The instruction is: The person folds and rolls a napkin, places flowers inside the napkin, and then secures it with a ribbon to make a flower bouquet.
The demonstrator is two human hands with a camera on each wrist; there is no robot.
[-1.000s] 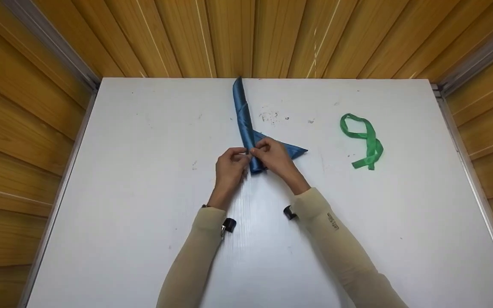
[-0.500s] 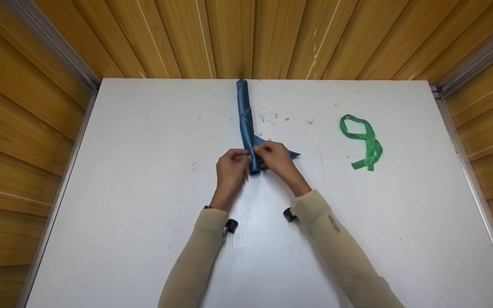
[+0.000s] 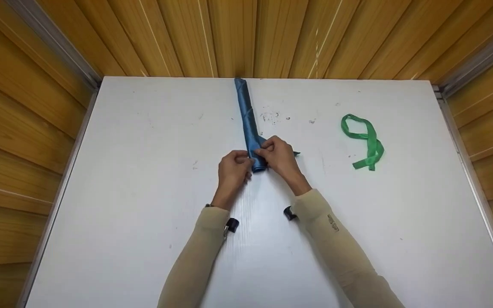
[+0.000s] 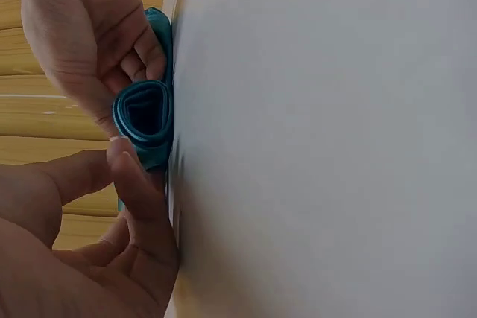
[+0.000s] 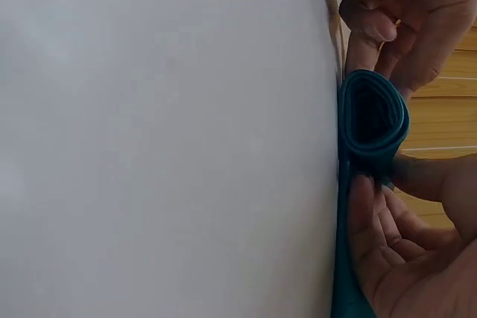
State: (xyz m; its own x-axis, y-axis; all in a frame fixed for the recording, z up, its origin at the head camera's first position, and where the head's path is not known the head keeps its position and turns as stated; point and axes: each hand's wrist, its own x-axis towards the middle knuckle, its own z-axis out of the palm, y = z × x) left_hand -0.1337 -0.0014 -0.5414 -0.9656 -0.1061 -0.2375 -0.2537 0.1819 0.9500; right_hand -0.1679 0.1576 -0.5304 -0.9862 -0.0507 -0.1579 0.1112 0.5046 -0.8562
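A shiny blue cloth (image 3: 247,115), rolled into a long tube, lies lengthwise up the middle of the white table. A small pointed corner of it shows past the right hand. My left hand (image 3: 233,171) holds the left side of the tube's near end between thumb and fingers. Opposite it, my right hand (image 3: 280,157) pinches the cloth on the right side, thumb toward the top. Both wrist views show the open end of the roll (image 4: 165,113) as a layered spiral, with a flat layer (image 5: 344,281) running out under the right hand's fingers.
A green ribbon (image 3: 372,145) lies loosely looped on the right part of the white table (image 3: 122,192). Wood-patterned panels (image 3: 229,38) stand behind the table and along both sides.
The blue flap on the right has shrunk to a small tip as the cloth rolls over it. Both hands stay at the near end, shifting only slightly.
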